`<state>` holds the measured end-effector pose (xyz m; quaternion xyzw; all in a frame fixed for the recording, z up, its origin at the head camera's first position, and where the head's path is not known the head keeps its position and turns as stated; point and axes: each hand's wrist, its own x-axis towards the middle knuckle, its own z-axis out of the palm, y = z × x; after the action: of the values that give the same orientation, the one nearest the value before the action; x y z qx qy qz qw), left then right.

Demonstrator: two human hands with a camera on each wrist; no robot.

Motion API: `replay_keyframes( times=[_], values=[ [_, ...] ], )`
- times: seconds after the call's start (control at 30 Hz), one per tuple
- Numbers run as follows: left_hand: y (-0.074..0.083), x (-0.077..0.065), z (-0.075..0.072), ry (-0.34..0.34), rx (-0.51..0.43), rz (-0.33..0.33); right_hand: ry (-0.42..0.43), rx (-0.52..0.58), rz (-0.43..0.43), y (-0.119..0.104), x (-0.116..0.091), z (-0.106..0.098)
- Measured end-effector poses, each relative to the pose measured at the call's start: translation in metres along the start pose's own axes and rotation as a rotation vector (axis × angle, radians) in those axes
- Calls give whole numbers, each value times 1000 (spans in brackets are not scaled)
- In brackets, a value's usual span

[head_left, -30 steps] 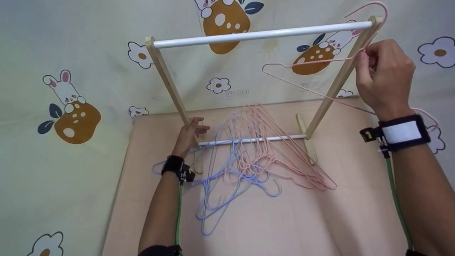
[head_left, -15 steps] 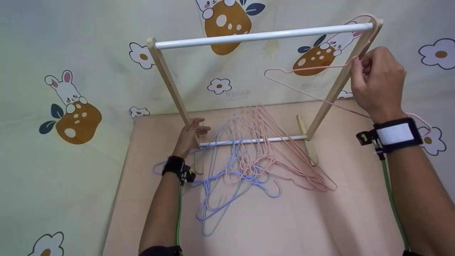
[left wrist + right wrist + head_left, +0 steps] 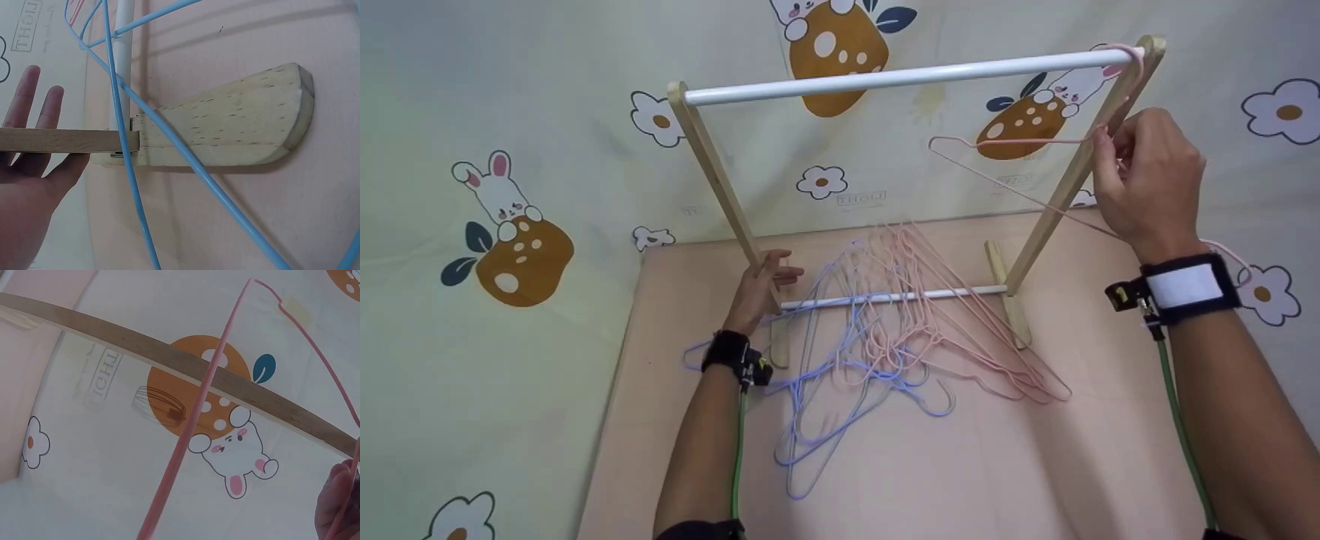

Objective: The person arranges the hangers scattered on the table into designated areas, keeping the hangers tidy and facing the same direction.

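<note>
A pink clothes hanger (image 3: 1027,140) is pinched near its neck by my right hand (image 3: 1156,180). Its hook lies over the right end of the white top rod (image 3: 915,75), and its arms extend to both sides of the hand. The right wrist view shows the pink hanger (image 3: 194,410) crossing in front of the wooden post (image 3: 129,343). Low on the rack's left wooden post (image 3: 716,172), my left hand (image 3: 750,296) touches the wood. In the left wrist view, fairly straight fingers of the left hand (image 3: 25,191) stretch behind that post (image 3: 62,140).
A tangled pile of blue hangers (image 3: 829,431) and pink hangers (image 3: 982,345) lies around the lower white rod (image 3: 967,290). Wooden feet (image 3: 1006,296) support the rack on the pinkish surface (image 3: 960,472). A patterned sheet (image 3: 600,180) hangs behind and at the left.
My right hand has moved down and left with the pink hanger. Its hook has come down from above the top rod onto the rod's right end. The left hand stays put.
</note>
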<state>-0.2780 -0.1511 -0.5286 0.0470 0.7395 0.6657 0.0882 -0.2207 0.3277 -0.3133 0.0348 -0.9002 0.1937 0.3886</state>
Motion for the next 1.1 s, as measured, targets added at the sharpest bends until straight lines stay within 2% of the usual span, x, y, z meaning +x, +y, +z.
replay_keyframes(
  times=[0.2,0.33,0.47,0.63,0.87,0.9,1.1],
  values=[
    [-3,0,0,13,20,7,-28,-15,-6,1,-10,4],
    [-5,-1,-2,2,-9,26,-48,-14,-15,5,-23,9],
    [-5,-2,-3,1,0,23,-43,-31,-27,10,-38,14],
    [-4,-3,-2,14,28,23,16,-50,-73,14,-55,20],
    [-3,-3,0,13,20,42,158,12,-177,9,-73,26],
    [1,-5,0,5,9,36,170,17,-189,8,-76,27],
    [2,-3,2,9,-5,29,189,42,-251,3,-102,37]
  ],
)
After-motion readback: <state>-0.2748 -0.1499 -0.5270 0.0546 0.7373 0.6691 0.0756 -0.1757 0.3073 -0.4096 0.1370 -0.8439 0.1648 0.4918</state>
